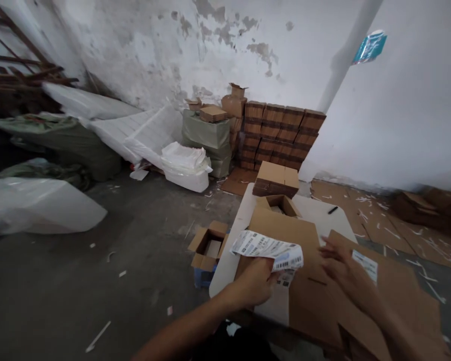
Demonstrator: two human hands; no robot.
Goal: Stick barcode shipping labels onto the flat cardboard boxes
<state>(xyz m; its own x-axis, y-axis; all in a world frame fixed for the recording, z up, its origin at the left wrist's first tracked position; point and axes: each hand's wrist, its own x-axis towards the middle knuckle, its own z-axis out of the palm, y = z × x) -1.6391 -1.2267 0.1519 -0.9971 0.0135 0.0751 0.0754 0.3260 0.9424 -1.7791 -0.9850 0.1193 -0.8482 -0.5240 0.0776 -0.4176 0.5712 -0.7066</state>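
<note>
My left hand (256, 282) is closed on a strip of white shipping labels (266, 247) with barcodes, held above flattened cardboard (285, 228) on a white table (225, 265). My right hand (342, 271) lies on a flat cardboard sheet (398, 291) with fingers stretched out, next to a white label (365, 264) stuck on that sheet. Behind the sheets, a small open carton (278, 203) stands on the table.
A closed brown box (276, 179) and a black pen (332, 210) sit at the table's far end. An open box (207, 245) rests on a blue stool left of the table. Stacked cartons (281, 135), white bags (186, 165) and foam line the wall.
</note>
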